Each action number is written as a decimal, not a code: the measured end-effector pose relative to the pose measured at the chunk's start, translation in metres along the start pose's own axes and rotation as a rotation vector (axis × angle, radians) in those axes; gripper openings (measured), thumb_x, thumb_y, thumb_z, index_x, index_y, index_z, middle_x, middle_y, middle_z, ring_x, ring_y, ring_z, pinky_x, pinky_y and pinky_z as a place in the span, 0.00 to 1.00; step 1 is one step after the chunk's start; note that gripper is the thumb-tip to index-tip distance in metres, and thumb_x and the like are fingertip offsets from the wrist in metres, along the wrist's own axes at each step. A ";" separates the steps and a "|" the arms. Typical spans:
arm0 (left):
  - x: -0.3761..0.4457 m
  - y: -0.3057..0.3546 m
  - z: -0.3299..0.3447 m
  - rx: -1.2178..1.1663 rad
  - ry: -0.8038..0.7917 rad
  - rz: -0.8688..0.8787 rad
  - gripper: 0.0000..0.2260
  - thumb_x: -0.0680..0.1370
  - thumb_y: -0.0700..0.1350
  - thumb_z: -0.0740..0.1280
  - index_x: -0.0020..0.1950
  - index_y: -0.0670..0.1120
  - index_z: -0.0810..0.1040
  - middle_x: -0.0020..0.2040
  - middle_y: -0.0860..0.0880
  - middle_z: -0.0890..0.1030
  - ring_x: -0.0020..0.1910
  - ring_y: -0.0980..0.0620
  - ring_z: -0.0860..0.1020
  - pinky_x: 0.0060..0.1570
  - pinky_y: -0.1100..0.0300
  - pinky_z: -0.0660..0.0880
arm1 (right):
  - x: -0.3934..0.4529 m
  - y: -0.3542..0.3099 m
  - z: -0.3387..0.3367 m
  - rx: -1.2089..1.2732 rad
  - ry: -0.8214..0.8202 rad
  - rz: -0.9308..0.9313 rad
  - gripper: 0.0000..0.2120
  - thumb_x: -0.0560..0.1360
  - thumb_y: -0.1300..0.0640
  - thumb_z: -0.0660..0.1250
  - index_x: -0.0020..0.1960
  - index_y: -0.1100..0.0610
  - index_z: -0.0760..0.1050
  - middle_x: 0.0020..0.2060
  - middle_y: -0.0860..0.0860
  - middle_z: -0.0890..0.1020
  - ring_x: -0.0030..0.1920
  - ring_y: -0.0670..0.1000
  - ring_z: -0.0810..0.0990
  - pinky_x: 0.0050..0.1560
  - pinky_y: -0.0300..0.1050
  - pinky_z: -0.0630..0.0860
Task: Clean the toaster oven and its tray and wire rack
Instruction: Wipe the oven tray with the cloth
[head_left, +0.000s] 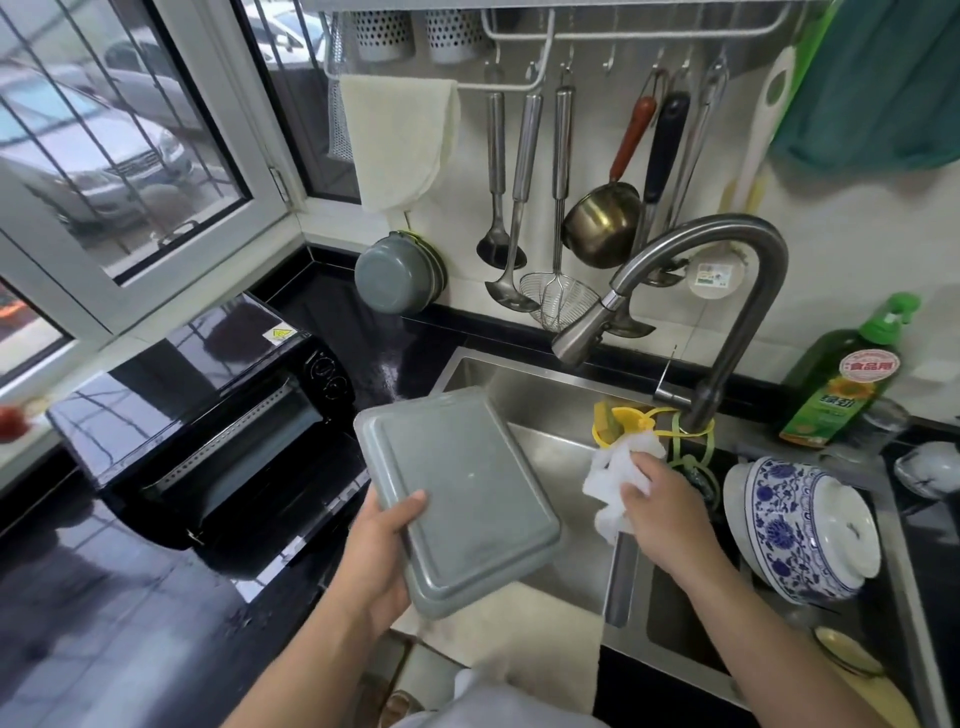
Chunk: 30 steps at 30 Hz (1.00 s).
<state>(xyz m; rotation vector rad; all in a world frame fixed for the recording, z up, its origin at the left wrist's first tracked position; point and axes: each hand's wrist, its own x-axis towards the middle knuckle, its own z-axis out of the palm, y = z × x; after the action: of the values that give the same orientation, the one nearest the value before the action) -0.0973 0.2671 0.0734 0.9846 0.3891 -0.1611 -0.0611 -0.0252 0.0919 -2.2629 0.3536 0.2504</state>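
Gripping the tray (462, 499) by its near-left corner, the left hand (382, 556) holds it tilted over the sink (550, 395), underside up, thumb lying on the grey metal. Right hand (660, 512) clutches a white cloth (615, 480) — bunched in curled fingers — above the sink's divider, just below the faucet (727, 291). Left of the sink, the oven (208, 415) sits on the black counter (78, 623), door open. A blue-and-white bowl (800, 525) rests in the right basin, and a green soap bottle (841, 374) stands behind it.
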 end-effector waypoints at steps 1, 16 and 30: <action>-0.002 -0.001 -0.002 -0.028 -0.007 -0.013 0.22 0.78 0.36 0.68 0.70 0.52 0.77 0.65 0.37 0.82 0.61 0.34 0.82 0.53 0.38 0.82 | 0.001 0.000 -0.002 -0.030 0.016 -0.017 0.17 0.82 0.58 0.59 0.70 0.51 0.72 0.55 0.54 0.79 0.50 0.54 0.78 0.48 0.50 0.77; -0.013 -0.003 0.033 -0.122 -0.111 -0.159 0.15 0.85 0.46 0.63 0.63 0.36 0.81 0.57 0.37 0.84 0.53 0.42 0.86 0.47 0.48 0.83 | -0.029 -0.110 0.027 -0.223 -0.327 -0.448 0.29 0.80 0.35 0.54 0.79 0.44 0.58 0.76 0.44 0.64 0.75 0.48 0.63 0.73 0.50 0.63; -0.005 0.049 0.044 -0.316 -0.178 -0.201 0.41 0.79 0.73 0.53 0.77 0.43 0.74 0.69 0.39 0.76 0.65 0.40 0.77 0.73 0.45 0.66 | -0.088 -0.086 0.055 -0.406 -0.262 -1.112 0.38 0.82 0.34 0.47 0.80 0.60 0.56 0.81 0.50 0.52 0.81 0.49 0.42 0.79 0.51 0.51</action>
<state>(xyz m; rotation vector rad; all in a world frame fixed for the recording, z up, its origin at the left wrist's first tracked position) -0.0763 0.2564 0.1351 0.6133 0.3374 -0.3554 -0.1193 0.0856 0.1423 -2.4077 -1.1613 0.0171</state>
